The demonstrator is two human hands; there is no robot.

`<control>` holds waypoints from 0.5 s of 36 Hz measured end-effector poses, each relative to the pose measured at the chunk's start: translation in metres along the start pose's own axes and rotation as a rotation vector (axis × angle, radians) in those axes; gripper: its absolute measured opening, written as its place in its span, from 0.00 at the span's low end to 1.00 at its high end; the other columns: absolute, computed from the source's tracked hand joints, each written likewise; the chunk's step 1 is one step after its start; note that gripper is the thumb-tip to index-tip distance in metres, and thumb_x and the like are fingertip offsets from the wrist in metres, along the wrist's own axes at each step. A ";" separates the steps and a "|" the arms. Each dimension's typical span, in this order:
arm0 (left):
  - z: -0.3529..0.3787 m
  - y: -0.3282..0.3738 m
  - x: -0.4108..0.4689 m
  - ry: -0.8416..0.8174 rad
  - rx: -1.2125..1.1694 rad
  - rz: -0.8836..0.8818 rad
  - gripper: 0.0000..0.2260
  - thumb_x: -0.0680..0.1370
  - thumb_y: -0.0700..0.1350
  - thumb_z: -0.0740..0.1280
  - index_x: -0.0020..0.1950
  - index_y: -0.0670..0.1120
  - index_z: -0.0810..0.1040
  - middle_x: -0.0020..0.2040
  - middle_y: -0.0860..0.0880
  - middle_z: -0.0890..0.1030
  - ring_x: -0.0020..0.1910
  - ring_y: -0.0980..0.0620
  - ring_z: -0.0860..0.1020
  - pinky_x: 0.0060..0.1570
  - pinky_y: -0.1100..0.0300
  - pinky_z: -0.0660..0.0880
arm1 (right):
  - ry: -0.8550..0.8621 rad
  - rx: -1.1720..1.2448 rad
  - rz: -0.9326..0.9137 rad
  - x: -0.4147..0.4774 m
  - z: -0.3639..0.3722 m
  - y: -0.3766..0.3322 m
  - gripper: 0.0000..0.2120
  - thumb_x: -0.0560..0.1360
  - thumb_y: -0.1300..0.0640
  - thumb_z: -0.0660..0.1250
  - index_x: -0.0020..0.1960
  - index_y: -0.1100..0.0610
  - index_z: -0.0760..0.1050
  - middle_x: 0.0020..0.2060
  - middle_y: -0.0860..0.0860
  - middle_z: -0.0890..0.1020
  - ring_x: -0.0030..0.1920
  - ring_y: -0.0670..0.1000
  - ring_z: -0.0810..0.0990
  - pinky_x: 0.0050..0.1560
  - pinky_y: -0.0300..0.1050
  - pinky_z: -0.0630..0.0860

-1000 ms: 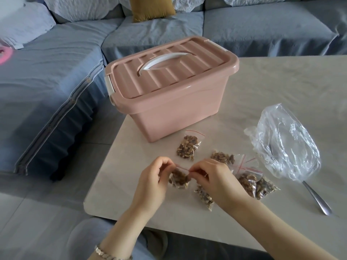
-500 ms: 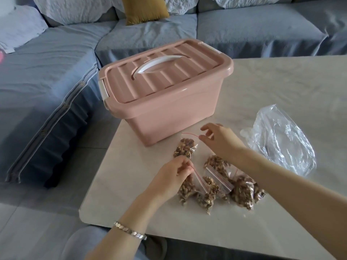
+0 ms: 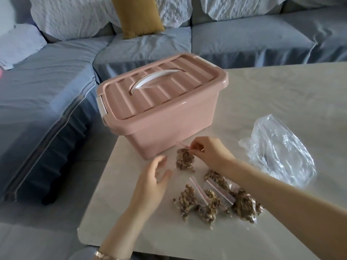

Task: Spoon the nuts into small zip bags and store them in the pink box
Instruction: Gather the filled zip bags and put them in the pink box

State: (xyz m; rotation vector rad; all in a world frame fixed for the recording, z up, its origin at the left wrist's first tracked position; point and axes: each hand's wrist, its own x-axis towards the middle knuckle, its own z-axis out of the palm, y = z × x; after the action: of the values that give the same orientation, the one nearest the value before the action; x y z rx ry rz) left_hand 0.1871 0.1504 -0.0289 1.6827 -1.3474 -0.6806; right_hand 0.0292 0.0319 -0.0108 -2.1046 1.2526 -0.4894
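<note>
The pink box (image 3: 174, 126) stands on the table with its ribbed lid shut and a white handle lying flat on top. Just in front of it my right hand (image 3: 210, 152) pinches the red zip edge of a small bag of nuts (image 3: 185, 159), which hangs a little above the table. My left hand (image 3: 152, 181) hovers beside that bag with fingers spread and relaxed, holding nothing. Several more filled zip bags (image 3: 216, 201) lie in a cluster nearer to me, partly under my right forearm.
A large crumpled clear plastic bag (image 3: 279, 151) lies to the right on the pale table (image 3: 281, 94). The table's left corner is rounded and drops off to the floor. A grey sofa with cushions wraps the far side and the left.
My left hand let go of a bag in the cluster and moved up towards the box. My right hand took hold of the bag near the box by its zip edge and lifted it.
</note>
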 end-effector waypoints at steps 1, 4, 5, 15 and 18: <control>0.002 0.002 0.004 0.018 -0.006 -0.003 0.17 0.74 0.40 0.69 0.58 0.55 0.70 0.55 0.62 0.74 0.54 0.66 0.73 0.53 0.79 0.66 | 0.017 -0.007 -0.068 -0.006 -0.004 -0.002 0.04 0.73 0.61 0.68 0.46 0.60 0.79 0.41 0.52 0.79 0.43 0.52 0.76 0.44 0.42 0.70; 0.012 0.003 0.014 0.013 -0.014 0.031 0.24 0.71 0.39 0.73 0.62 0.53 0.69 0.58 0.60 0.73 0.57 0.66 0.72 0.55 0.74 0.67 | 0.043 0.013 -0.206 -0.026 -0.012 -0.002 0.04 0.72 0.61 0.70 0.45 0.60 0.81 0.42 0.53 0.81 0.42 0.52 0.78 0.46 0.41 0.73; 0.017 0.005 0.016 -0.011 -0.033 0.041 0.25 0.69 0.39 0.74 0.61 0.54 0.68 0.58 0.62 0.73 0.56 0.68 0.71 0.54 0.74 0.67 | 0.044 0.021 -0.230 -0.032 -0.013 0.000 0.04 0.71 0.61 0.71 0.45 0.61 0.81 0.41 0.53 0.82 0.42 0.51 0.78 0.46 0.41 0.74; 0.036 0.011 0.005 -0.043 0.052 0.118 0.06 0.69 0.37 0.73 0.40 0.48 0.82 0.39 0.58 0.80 0.40 0.69 0.76 0.38 0.76 0.66 | 0.018 0.013 -0.241 -0.058 -0.006 0.018 0.06 0.70 0.58 0.72 0.46 0.59 0.82 0.46 0.50 0.82 0.40 0.49 0.80 0.45 0.47 0.79; 0.034 0.013 0.002 -0.038 -0.017 0.092 0.13 0.71 0.37 0.72 0.39 0.56 0.79 0.40 0.60 0.82 0.39 0.67 0.77 0.36 0.74 0.68 | 0.023 0.032 -0.246 -0.058 -0.003 0.014 0.05 0.70 0.58 0.72 0.44 0.58 0.83 0.44 0.48 0.82 0.38 0.46 0.78 0.44 0.43 0.78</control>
State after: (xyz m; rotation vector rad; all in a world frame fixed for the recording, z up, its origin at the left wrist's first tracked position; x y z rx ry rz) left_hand 0.1526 0.1381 -0.0340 1.5910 -1.4325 -0.6717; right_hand -0.0093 0.0775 -0.0176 -2.2430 0.9944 -0.6376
